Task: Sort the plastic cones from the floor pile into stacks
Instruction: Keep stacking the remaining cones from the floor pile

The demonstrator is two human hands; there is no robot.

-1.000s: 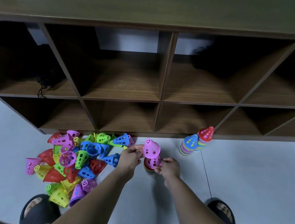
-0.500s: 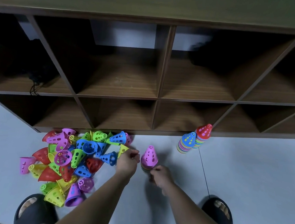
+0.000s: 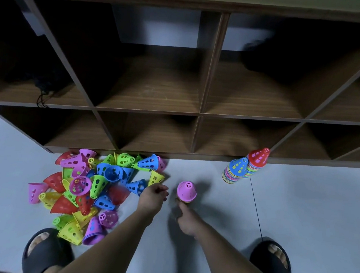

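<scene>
A loose pile of perforated plastic cones [image 3: 87,187] in pink, blue, green, yellow and red lies on the grey floor at the left. Just right of it stands a short stack topped by a purple cone [image 3: 187,191]. My left hand [image 3: 154,196] hovers between the pile and this stack, fingers loosely curled, holding nothing, close to a blue cone [image 3: 136,187]. My right hand [image 3: 186,218] is blurred; its fingertips reach the base of the purple-topped stack, and its grip is unclear.
Two taller mixed-colour stacks stand against the shelf base at the right, one blue-topped [image 3: 236,169], one red-topped [image 3: 257,160]. A dark wooden cubby shelf [image 3: 198,114] spans the back. My feet in black slippers [image 3: 44,253] flank the arms.
The purple cone my left hand held above the short stack now sits on it. My left hand has let go and shifted toward the pile; my right hand has drawn back a little.
</scene>
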